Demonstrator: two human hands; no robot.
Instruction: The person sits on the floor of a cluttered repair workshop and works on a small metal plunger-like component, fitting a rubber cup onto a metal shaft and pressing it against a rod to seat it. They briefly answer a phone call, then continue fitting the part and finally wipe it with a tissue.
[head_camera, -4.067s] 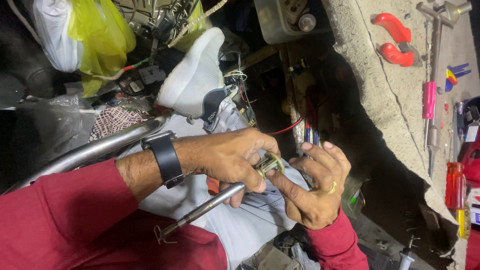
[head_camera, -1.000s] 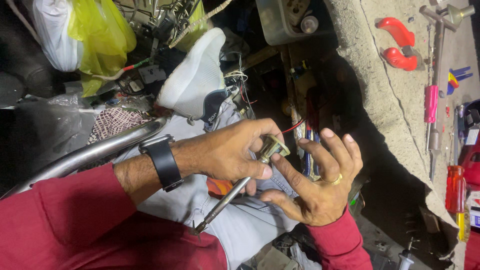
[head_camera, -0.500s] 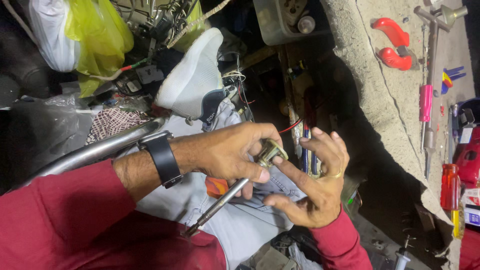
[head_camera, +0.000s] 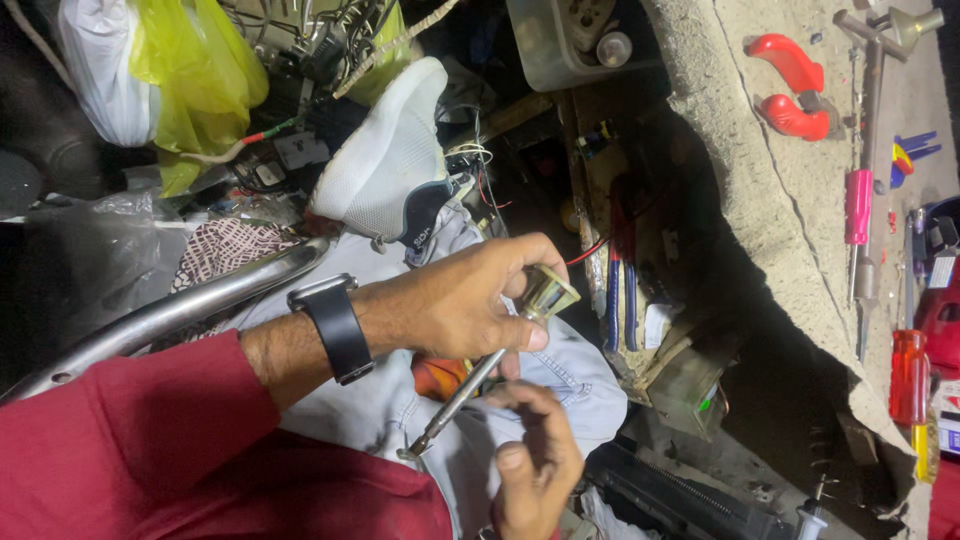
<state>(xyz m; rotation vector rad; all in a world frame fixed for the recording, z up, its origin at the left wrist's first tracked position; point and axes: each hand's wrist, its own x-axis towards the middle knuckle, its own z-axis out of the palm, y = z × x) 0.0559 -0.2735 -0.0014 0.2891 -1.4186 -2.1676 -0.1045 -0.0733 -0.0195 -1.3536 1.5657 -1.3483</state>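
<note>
left hand (head_camera: 455, 305) on small brass part (head_camera: 546, 295), metal rod (head_camera: 455, 405) beneath

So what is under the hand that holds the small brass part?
Under the left hand and its brass part, a metal rod slants down over pale denim. The right hand touches it. The rod's upper end is hidden by fingers.
</note>
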